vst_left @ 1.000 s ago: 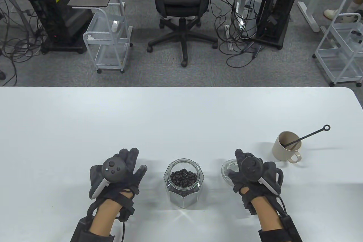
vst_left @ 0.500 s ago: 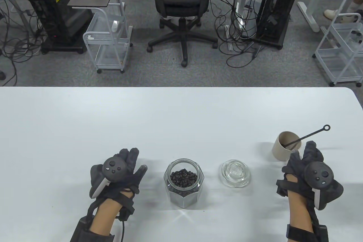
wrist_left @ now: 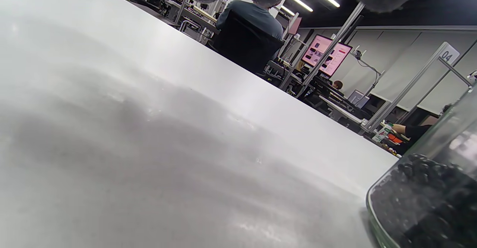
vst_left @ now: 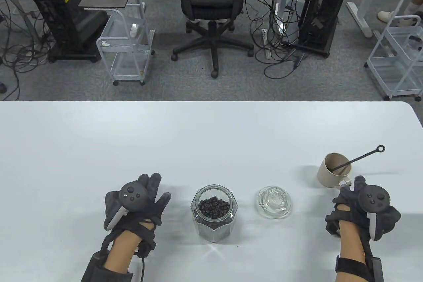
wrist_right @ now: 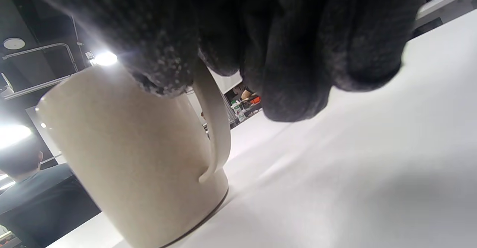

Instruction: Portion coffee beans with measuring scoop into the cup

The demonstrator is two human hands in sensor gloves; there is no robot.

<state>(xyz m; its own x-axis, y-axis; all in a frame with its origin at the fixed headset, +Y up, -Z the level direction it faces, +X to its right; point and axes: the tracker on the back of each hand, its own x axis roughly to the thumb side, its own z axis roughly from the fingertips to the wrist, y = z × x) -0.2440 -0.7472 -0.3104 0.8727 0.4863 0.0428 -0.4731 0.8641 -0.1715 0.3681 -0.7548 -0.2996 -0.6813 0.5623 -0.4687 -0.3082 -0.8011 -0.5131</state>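
A beige cup (vst_left: 331, 170) stands at the right of the white table, with a black long-handled measuring scoop (vst_left: 360, 157) leaning inside it. My right hand (vst_left: 348, 191) is just in front of the cup. In the right wrist view its thumb and curled fingers (wrist_right: 290, 72) close round the top of the cup's handle (wrist_right: 214, 128). An open glass jar of coffee beans (vst_left: 214, 211) stands at the centre front, its wall (wrist_left: 428, 195) showing in the left wrist view. My left hand (vst_left: 150, 192) lies flat on the table left of the jar and holds nothing.
The jar's glass lid (vst_left: 274, 202) lies on the table (vst_left: 198, 136) between jar and cup. Beyond the far edge are an office chair (vst_left: 211, 7), carts and cables on the floor.
My right hand left the glass lid lying on the table, moved right to the cup and closed its fingers on the handle. My left hand and the jar stayed put.
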